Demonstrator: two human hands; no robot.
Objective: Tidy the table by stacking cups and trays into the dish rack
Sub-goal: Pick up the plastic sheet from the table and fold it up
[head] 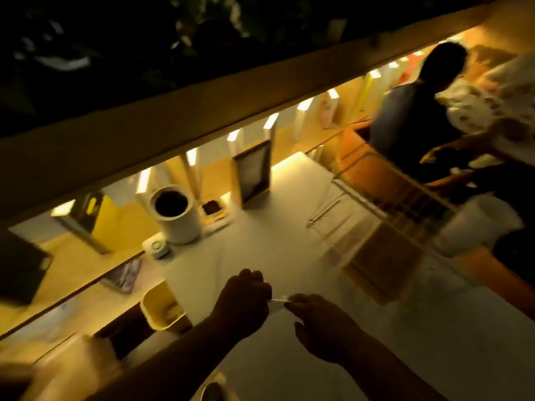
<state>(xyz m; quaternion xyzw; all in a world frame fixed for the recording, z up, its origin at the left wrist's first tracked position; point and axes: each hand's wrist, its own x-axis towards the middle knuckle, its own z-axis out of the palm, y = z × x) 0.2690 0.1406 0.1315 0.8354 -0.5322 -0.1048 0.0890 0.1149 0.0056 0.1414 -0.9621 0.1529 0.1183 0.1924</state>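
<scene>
Head camera, tilted and dimly lit: a person's two hands meet low over a pale table (289, 227). Left hand (241, 302) is curled into a loose fist, right hand (321, 328) has its fingers bunched; between them they pinch a small white strip (279, 301), perhaps paper or a wrapper, too small to identify. Neither hand holds a cup or tray.

Dish rack (390, 204), a blurred wire-and-wood frame, lies ahead and to the right of the hands, its long axis running away from the camera up toward a second person (417, 125) seated at the far end. A translucent white container (474, 224) stands just beside the rack's right edge. The right hand appears the nearer to the rack.

To the left, a yellowish tray (162, 309) sits at the table's edge just beside the left forearm, within easier reach of the left hand. A tall white cup-like cylinder (176, 214) stands farther back, left of centre, well apart from both hands.
</scene>
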